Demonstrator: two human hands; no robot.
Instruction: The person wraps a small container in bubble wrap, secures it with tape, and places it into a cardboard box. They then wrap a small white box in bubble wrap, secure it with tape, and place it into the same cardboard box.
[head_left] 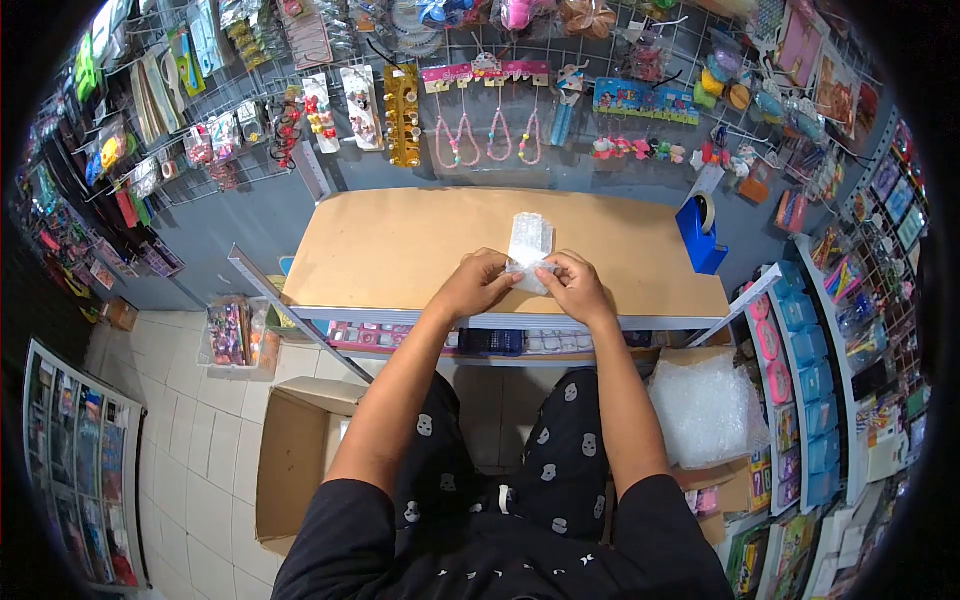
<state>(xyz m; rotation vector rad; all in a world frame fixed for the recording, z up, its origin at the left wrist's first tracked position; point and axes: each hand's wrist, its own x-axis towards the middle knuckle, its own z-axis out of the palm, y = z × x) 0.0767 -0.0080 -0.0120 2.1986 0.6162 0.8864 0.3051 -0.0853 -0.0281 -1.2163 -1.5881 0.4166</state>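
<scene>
A small package in bubble wrap [531, 238] lies on the wooden tabletop [400, 245], close to its front edge. My left hand [478, 285] pinches the near left side of the wrap between thumb and fingers. On the near right side, my right hand [577, 285] grips the same wrap, its thumb pressed on top. The near end of the wrap looks loose and folded between my thumbs. What is inside the wrap cannot be made out.
A blue tape dispenser [703, 235] stands at the table's right end. An open cardboard box [290, 465] sits on the floor at left. A pile of bubble wrap [705, 410] is at lower right. Hanging goods [490, 120] cover the wall rack behind the table.
</scene>
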